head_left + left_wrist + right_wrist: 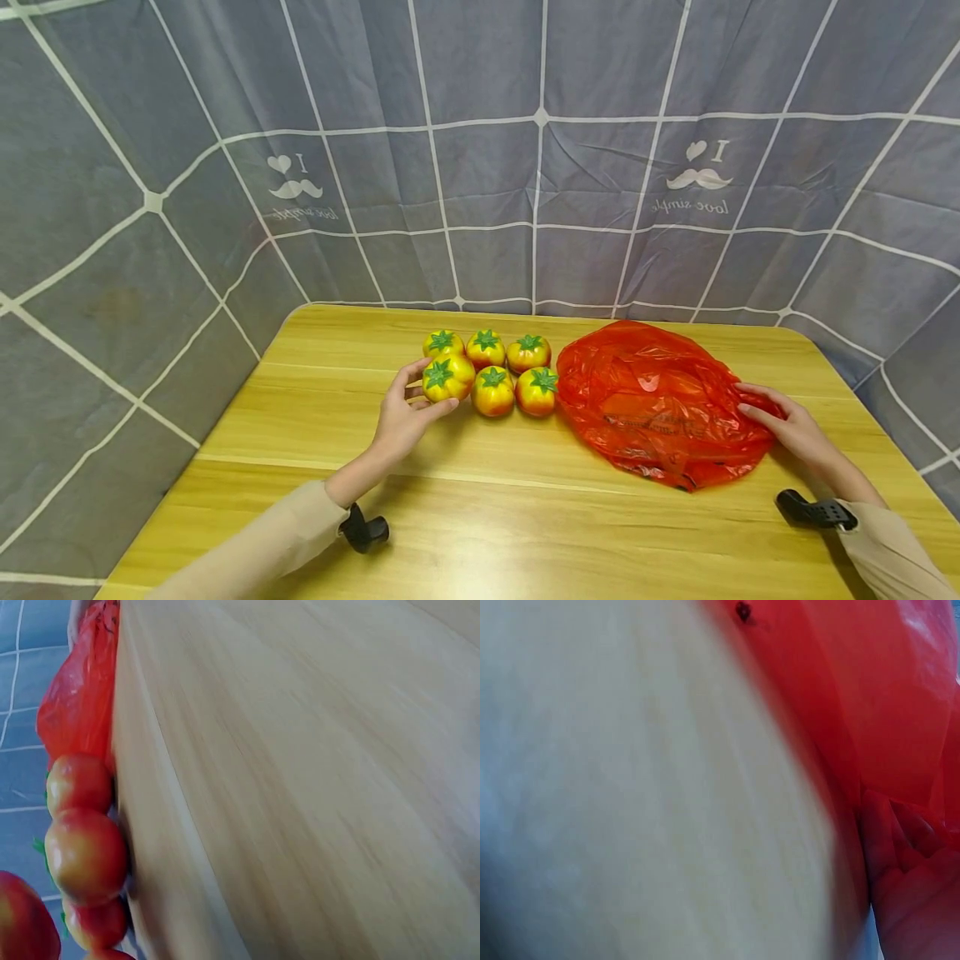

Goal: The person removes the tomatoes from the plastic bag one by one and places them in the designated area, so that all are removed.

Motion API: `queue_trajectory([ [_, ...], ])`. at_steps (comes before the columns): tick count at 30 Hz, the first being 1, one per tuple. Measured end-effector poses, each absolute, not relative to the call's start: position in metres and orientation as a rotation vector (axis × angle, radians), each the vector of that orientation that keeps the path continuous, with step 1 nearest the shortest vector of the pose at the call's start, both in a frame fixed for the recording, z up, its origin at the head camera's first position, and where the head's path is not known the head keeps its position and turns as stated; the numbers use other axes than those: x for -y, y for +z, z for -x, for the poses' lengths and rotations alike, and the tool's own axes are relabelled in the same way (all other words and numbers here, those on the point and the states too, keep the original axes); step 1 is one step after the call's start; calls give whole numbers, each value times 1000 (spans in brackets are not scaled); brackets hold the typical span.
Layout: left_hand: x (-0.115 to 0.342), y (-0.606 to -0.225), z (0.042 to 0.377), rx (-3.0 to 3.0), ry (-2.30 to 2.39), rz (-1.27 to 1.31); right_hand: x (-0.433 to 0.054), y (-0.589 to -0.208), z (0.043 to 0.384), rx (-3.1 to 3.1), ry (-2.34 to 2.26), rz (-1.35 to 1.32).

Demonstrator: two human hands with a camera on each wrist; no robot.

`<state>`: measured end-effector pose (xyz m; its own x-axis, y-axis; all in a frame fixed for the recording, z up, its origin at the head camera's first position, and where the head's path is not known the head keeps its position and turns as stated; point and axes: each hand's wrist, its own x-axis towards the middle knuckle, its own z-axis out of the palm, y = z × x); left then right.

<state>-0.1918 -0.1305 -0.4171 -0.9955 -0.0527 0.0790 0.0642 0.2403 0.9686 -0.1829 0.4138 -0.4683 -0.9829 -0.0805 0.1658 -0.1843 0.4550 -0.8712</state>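
At the left end of a group of fruit, my left hand [405,415] grips a yellow-red tomato [448,377] with a green star-shaped top. In the left wrist view this tomato [26,919] is lifted off the table, apart from the others. Several like tomatoes sit close together on the table, among them a front one [492,393] and a back one [528,352]. To their right lies a crumpled red plastic bag [660,408]. My right hand [802,429] holds the bag's right edge; red film partly covers its fingers in the right wrist view.
The wooden table [480,508] reaches back to a grey curtain [480,175] with white grid lines, which also hangs along both sides. A black wrist strap [816,510] is on the right wrist, and a black wrist device [365,529] is on the left.
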Motion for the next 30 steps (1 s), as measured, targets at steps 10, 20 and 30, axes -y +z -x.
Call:
queue_trajectory([
  [10, 141, -423, 192, 2487, -1827, -80, -415, -468, 183, 2595, 1593, -215],
  [20, 145, -436, 198, 2597, -1764, -141, -415, -468, 183, 2605, 1574, -215],
  [30, 143, -441, 203, 2630, -1731, -139, -415, -468, 183, 2607, 1571, -202],
])
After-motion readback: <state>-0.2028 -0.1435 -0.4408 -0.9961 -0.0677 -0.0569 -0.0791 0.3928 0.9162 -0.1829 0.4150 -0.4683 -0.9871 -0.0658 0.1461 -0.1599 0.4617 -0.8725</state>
